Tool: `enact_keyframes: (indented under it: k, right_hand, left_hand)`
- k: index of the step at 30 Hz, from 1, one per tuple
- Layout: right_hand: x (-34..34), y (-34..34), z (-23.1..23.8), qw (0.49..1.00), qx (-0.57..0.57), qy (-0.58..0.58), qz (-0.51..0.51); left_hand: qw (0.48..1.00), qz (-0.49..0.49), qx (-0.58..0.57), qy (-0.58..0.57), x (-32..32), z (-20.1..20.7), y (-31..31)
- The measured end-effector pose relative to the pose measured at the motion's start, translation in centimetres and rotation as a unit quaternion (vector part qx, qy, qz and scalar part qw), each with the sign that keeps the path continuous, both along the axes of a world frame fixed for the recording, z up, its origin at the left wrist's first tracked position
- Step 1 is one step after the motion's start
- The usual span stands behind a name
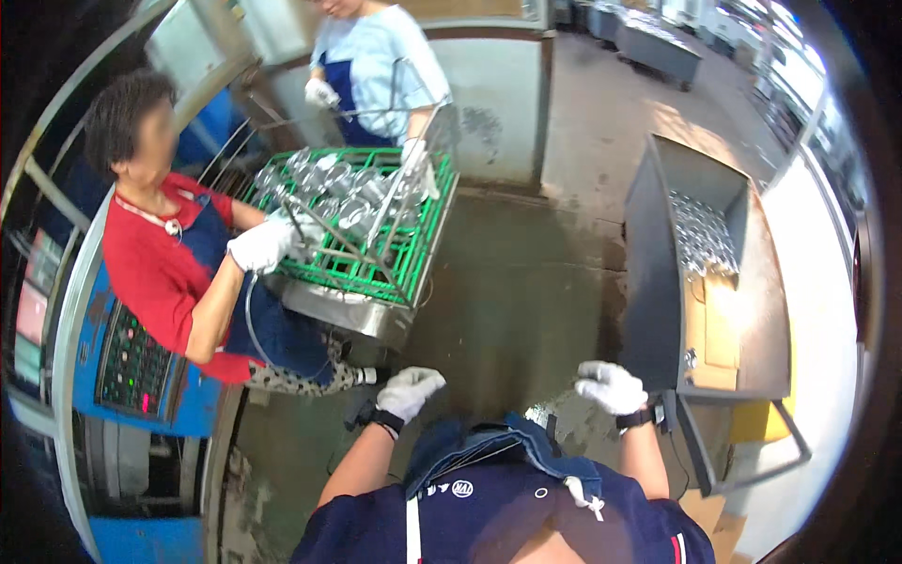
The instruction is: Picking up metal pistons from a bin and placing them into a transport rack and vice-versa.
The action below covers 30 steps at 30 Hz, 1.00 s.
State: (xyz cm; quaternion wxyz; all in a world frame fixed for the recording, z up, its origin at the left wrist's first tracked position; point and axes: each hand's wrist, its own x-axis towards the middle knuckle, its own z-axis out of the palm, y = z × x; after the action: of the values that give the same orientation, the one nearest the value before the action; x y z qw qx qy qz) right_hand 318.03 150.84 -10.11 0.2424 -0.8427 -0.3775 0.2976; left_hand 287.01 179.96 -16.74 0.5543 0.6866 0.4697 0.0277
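My left hand (411, 393), in a white glove, is held out in front of me with its fingers together and loosely bent; I see nothing in its grasp. My right hand (611, 387), gloved the same way, has its fingers partly curled and a little apart, also holding nothing that I can see. The two are well apart over the wet floor (507, 291), pointing toward each other.

Just beside my right hand is the grey cart (651, 282), with many small shiny pieces (700, 235) toward its far end and cardboard (719, 324) nearer me.

Ahead and left of my left hand, the green rack (413, 273) sits on a steel bench (352, 313), with clear glassware (357, 214) lying in it. A co-worker in red (155, 268) and another in light blue (390, 56) have gloved hands at it.
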Motion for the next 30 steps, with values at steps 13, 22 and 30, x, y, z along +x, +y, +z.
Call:
enact_keyframes:
  k: [13,22,30]
  right_hand:
    - [7.7,25.2,5.5,0.958,0.176,0.21,0.083]
    - [6.1,43.2,17.8,0.926,0.281,0.042,0.248]
    - [0.5,60.3,18.3,0.715,0.216,-0.226,0.626]
  left_hand:
    - [0.876,0.365,0.166,-0.268,-2.6,10.9,13.3]
    - [0.853,0.31,0.318,-0.273,0.6,12.6,22.6]
    - [0.871,0.279,0.267,-0.305,1.6,10.4,22.7]
